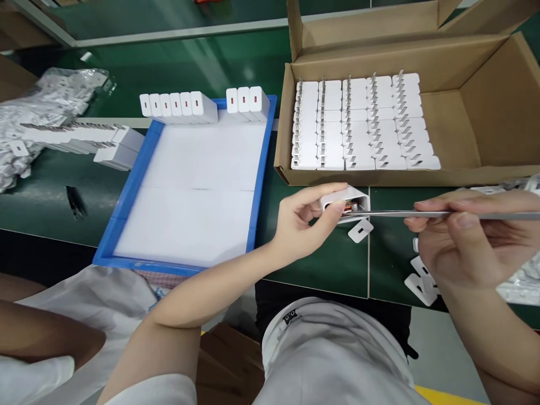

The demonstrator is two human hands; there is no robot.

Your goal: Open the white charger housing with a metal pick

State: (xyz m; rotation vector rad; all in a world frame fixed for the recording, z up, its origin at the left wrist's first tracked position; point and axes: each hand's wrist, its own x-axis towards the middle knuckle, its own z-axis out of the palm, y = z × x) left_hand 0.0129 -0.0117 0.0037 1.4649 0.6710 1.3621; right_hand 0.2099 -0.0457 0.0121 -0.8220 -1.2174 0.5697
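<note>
My left hand [306, 222] grips a white charger housing [346, 195] between thumb and fingers. Its open end faces right, and orange and silver parts show inside. In my right hand [476, 236] is a pair of metal tweezers [396, 214], held level, with the tips reaching into the housing's open end. What the tips touch is too small to tell. Just below the housing lies a white end cap [360, 230] with a dark slot. More white caps [422, 284] lie on the green table beside my right hand, partly hidden by it.
A cardboard box [367, 177] with rows of white plug chargers [358, 124] stands behind my hands. To the left is a blue-rimmed tray [255, 214], with white chargers [181, 107] along its far edge. Bagged white parts [63, 93] and black tweezers [75, 201] lie farther left, near another person's arm [50, 332].
</note>
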